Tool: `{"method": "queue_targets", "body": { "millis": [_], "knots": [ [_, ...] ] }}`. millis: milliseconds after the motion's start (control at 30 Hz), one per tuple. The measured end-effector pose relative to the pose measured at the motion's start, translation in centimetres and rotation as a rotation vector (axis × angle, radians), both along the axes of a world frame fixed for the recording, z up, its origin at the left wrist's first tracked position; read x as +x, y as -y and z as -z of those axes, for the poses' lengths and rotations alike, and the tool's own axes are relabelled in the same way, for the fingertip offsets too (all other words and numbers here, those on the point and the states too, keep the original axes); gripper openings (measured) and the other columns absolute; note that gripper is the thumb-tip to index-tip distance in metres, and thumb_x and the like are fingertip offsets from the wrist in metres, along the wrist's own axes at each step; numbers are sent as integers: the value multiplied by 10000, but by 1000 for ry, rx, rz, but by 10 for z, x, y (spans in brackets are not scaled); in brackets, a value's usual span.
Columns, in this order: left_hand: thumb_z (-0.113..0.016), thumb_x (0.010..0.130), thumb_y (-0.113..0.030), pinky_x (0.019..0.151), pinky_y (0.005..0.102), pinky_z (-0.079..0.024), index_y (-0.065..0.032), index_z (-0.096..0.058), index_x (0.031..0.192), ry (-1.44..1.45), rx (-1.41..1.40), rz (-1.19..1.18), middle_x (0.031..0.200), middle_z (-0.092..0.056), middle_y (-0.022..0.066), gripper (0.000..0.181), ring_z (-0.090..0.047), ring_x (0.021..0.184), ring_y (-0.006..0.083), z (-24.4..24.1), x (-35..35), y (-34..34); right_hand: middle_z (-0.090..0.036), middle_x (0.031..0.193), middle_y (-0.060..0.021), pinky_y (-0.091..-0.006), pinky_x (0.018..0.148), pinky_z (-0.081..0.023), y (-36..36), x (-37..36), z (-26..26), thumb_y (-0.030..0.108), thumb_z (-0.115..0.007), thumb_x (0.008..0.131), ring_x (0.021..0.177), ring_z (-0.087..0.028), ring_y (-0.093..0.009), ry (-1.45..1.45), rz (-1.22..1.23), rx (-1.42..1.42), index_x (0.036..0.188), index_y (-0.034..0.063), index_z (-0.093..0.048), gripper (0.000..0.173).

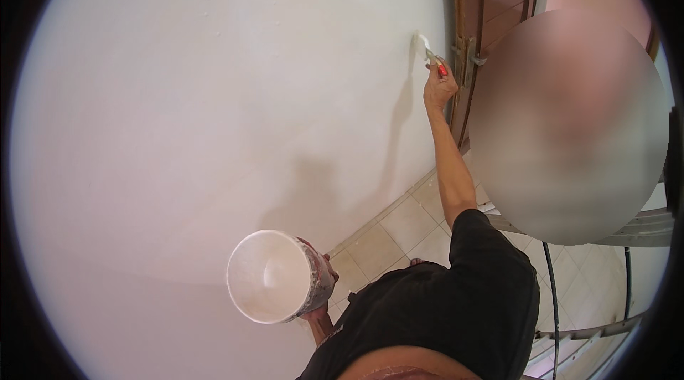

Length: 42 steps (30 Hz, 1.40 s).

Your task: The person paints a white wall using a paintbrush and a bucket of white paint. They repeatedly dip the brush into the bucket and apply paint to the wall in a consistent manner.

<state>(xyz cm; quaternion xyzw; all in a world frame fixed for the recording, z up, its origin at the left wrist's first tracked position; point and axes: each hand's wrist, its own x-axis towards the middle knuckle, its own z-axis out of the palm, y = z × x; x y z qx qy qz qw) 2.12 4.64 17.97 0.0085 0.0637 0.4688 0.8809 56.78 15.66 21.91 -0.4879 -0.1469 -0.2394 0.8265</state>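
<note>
My right hand [440, 90], arm stretched out, grips a paintbrush [442, 68] with a red-tipped handle. The brush head touches the white wall [214, 112] close to its right edge, where a glossy white patch shows. Low in the view, my left hand [316, 314] holds a round white bucket [320, 286] from its far side and underside. Dark smears and red marks cover the bucket's outside. Its open mouth faces me, and whitish paint [267, 278] coats or fills the inside; the depth is hard to judge.
A brown wooden door [502, 3] and its frame [460, 32] with a metal latch plate stand just right of the brush. Beige floor tiles [377, 249] lie below. Metal rails [590, 334] with dark uprights are at lower right. A blurred oval hides much of the right side.
</note>
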Motion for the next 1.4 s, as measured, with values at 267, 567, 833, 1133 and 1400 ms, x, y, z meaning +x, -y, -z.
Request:
{"method": "queue_targets", "body": {
  "millis": [267, 567, 833, 1133, 1400],
  "knots": [
    [-607, 842, -655, 995, 634, -385, -110, -357, 1517, -39, 3, -12, 1500, -394, 239, 903, -361, 1360, 504, 7, -5, 2, -706, 898, -220, -397, 686, -534, -44, -162, 7, 204, -650, 930, 783, -699, -346, 76, -125, -327, 1109, 38, -715, 253],
    [-559, 896, -607, 1004, 616, -420, -108, -393, 1501, -2, 0, 101, 1461, -465, 206, 802, -439, 1320, 446, 22, -37, -6, -750, 998, -119, -299, 805, -552, -7, -307, -21, 58, -672, 916, 893, -702, -166, 297, -816, -276, 1076, -16, -718, 182],
    [-490, 844, -745, 1044, 636, -393, -162, -407, 1503, -118, -42, -220, 1493, -451, 169, 884, -450, 1337, 412, 32, -43, 19, -717, 908, -108, -294, 720, -554, 81, -311, -166, -32, -676, 885, 767, -680, -168, 366, -1392, -312, 1003, -63, -702, 125],
    [-470, 776, -813, 1090, 635, -365, -230, -472, 1477, 48, -8, -216, 1497, -487, 95, 912, -491, 1335, 353, 83, -38, 19, -718, 724, -55, -260, 558, -490, 73, -379, -163, 121, -745, 823, 600, -673, -136, 1035, -1534, -974, 966, 26, -731, 173],
    [-486, 731, -836, 1081, 659, -347, -221, -477, 1476, -92, -38, -218, 1493, -490, 105, 966, -483, 1338, 369, 74, -50, 23, -634, 594, -82, -312, 497, -472, 74, -410, -136, 172, -740, 827, 482, -620, -209, 1248, -1390, -1193, 916, 54, -713, 150]
  ]
}}
